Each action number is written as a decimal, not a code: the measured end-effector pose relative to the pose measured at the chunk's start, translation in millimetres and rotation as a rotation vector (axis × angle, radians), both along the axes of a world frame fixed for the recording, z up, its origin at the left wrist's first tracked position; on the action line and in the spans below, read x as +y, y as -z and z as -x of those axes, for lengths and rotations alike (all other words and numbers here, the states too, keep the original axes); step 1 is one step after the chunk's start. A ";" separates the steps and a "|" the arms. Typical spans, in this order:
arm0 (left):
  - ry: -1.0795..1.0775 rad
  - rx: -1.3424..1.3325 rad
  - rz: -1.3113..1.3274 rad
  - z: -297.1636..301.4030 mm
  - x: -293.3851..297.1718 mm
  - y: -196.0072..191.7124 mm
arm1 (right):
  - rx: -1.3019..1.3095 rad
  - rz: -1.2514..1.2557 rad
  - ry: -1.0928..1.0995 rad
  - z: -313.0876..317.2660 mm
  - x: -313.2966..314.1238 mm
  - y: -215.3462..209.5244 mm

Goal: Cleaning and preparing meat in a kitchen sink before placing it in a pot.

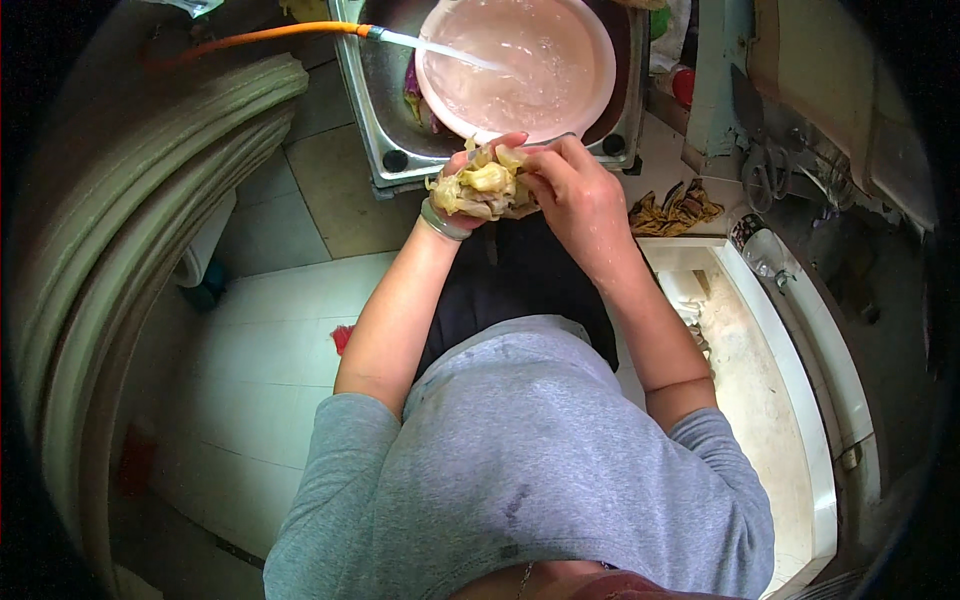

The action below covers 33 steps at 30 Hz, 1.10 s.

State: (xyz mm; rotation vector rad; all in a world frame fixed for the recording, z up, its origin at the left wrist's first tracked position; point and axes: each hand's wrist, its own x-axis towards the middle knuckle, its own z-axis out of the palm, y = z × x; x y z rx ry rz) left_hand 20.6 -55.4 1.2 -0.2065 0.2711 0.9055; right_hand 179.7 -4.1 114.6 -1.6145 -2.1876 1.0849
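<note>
A wet, pale yellow, lumpy clump of food (485,188) sits in my left hand (462,208), just in front of the sink's near rim. Whether it is meat or vegetable I cannot make out. My left fingers curl round it from below and behind, and a pale bangle (445,222) circles that wrist. My right hand (582,190) is bent in from the right, thumb and fingers pinching the clump's right side. Beyond both hands, a pinkish-white basin (604,62) of rippling water stands in the metal sink (385,140).
An orange hose (270,37) reaches in from the left and pours water into the basin. Something purple, like an eggplant (412,88), lies between basin and sink wall. Dark yellow-brown crumpled scraps (676,210) lie at right, above a white-framed open cabinet or drawer (765,370).
</note>
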 end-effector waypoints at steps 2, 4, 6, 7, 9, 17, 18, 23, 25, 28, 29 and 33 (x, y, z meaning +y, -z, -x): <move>-0.017 -0.010 -0.032 1.0 -0.5 6.6 | 0.074 0.086 0.044 -0.6 1.1 0.9; -0.067 -0.040 -0.029 -0.4 -0.8 10.4 | 0.219 0.139 0.088 -2.3 1.5 0.2; -0.133 -0.142 0.031 -1.3 -1.5 11.7 | 0.255 0.095 0.075 -5.9 -2.8 3.2; -0.166 -0.193 0.061 -1.8 -2.2 12.3 | 0.274 0.074 0.068 -8.0 -5.1 3.9; -0.164 -0.205 0.000 0.3 0.0 10.7 | 0.288 0.071 -0.020 -10.2 -6.0 -4.9; -0.246 -0.101 -0.029 2.8 0.7 -14.6 | 0.452 -0.037 -0.234 -30.0 -14.2 -44.4; -0.249 -0.089 -0.063 0.7 3.2 -20.2 | 0.435 -0.035 -0.303 -37.7 -14.8 -48.8; -0.312 -0.089 -0.138 -16.0 14.0 -35.1 | 0.425 0.006 -0.411 -83.5 -8.5 -78.5; -0.350 -0.050 -0.109 -17.1 18.2 -48.6 | 0.479 0.127 -0.437 -99.1 3.7 -96.9; -0.407 0.011 -0.079 -23.7 16.2 -68.1 | 0.536 0.139 -0.338 -122.9 21.9 -112.4; -0.444 0.017 -0.072 -23.9 13.9 -70.2 | 0.542 0.151 -0.293 -130.6 27.6 -117.3; -0.405 0.008 -0.168 -29.1 20.3 -88.8 | 1.518 0.677 -0.138 -146.6 43.3 -81.5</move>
